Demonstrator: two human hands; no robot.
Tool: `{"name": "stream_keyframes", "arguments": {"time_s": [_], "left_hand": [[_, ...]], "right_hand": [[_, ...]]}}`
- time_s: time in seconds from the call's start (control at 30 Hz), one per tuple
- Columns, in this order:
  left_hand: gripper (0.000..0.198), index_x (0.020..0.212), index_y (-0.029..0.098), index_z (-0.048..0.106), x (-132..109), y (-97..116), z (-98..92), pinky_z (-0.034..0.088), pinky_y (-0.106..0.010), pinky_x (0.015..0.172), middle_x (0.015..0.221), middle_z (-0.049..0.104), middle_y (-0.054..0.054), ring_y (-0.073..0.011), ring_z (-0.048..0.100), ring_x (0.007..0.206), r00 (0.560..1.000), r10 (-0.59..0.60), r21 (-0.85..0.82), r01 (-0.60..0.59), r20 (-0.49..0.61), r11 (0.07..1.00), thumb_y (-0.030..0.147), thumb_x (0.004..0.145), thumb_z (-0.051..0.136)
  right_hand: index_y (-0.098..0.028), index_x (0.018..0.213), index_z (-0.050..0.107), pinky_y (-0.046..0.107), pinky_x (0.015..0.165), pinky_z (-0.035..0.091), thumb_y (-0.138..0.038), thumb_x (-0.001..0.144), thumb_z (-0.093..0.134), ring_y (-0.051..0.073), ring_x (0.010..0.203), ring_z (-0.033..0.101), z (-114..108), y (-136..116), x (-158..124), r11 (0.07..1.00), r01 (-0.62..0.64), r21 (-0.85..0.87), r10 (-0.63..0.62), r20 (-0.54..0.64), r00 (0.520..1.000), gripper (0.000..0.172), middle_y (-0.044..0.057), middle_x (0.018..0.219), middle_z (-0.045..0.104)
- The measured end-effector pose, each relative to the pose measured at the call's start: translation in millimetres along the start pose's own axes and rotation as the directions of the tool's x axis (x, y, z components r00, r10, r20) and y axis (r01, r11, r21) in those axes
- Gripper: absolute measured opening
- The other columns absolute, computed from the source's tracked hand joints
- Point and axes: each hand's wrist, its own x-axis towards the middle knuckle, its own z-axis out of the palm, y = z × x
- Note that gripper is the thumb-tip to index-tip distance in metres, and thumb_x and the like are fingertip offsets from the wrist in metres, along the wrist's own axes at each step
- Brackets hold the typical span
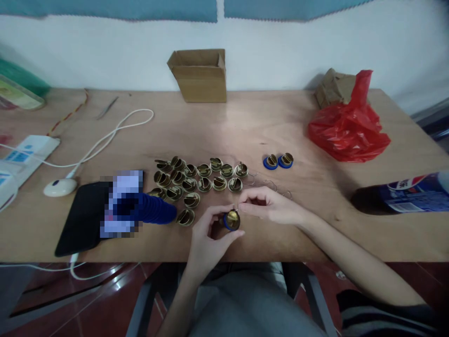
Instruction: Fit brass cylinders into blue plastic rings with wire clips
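Observation:
My left hand [210,229] grips a round brass piece [232,219] with a blue ring around its edge, its hollow side turned up. Just above that piece, the fingertips of my right hand [263,203] are pinched together at its rim. What they hold is too small to make out. Several similar brass pieces [189,185] with raised flaps lie in rows to the left. Two more brass pieces [286,160] in blue rings sit apart, farther back on the right. Thin wire loops [269,184] lie beyond my right hand, partly covered by it.
A row of blue rings [157,209] lies left beside a black phone [82,215]. White cables and a power strip [26,159] occupy the left side. An open cardboard box [203,84] stands at the wall. On the right are a red plastic bag [347,131] and a cola bottle [403,194].

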Motion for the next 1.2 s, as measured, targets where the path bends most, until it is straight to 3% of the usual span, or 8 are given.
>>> {"name": "stream_keyframes", "arguments": {"time_s": [0.13,0.33,0.77,1.2], "left_hand": [[0.052,0.115,0.027,0.067,-2,-1,-0.3,0.059,-0.03,0.087,0.109,0.072,-0.003,-0.0202,0.071,0.102,0.997,0.079,0.076,-0.079,0.0,0.994,0.019,0.07,0.091],[0.052,0.118,0.027,0.064,-3,-3,0.9,0.061,-0.03,0.085,0.11,0.068,-0.003,-0.0199,0.071,0.102,0.989,0.142,0.124,-0.135,-0.047,0.983,0.02,0.073,0.09],[0.052,0.121,0.027,0.063,-5,-3,2.6,0.062,-0.031,0.089,0.108,0.066,-0.002,-0.0189,0.072,0.102,0.982,0.186,0.159,-0.176,-0.046,0.971,0.021,0.076,0.088],[0.052,0.121,0.025,0.064,-8,-8,3.1,0.063,-0.029,0.084,0.105,0.066,-0.003,-0.0187,0.072,0.098,0.961,0.261,0.141,-0.247,-0.093,0.959,0.015,0.075,0.087]], "right_hand": [[-0.017,0.086,0.062,0.021,0.047,0.034,-0.051,0.097,0.064,0.007,0.048,0.043,7,2,0,0.973,-0.183,0.137,0.171,0.095,0.981,0.035,-0.008,0.06,0.051],[-0.017,0.079,0.058,0.019,0.049,0.041,-0.052,0.096,0.065,0.005,0.046,0.049,12,5,2,0.94,-0.263,0.215,0.218,0.212,0.953,0.039,-0.006,0.061,0.058],[-0.018,0.089,0.06,0.022,0.058,0.046,-0.045,0.097,0.065,0.006,0.054,0.054,14,9,3,0.936,-0.27,0.225,0.225,0.206,0.952,0.029,-0.005,0.068,0.062],[-0.018,0.082,0.061,0.021,0.051,0.041,-0.046,0.089,0.073,0.007,0.052,0.053,26,5,3,0.95,-0.238,0.203,0.221,0.106,0.97,0.032,-0.005,0.063,0.061]]}}
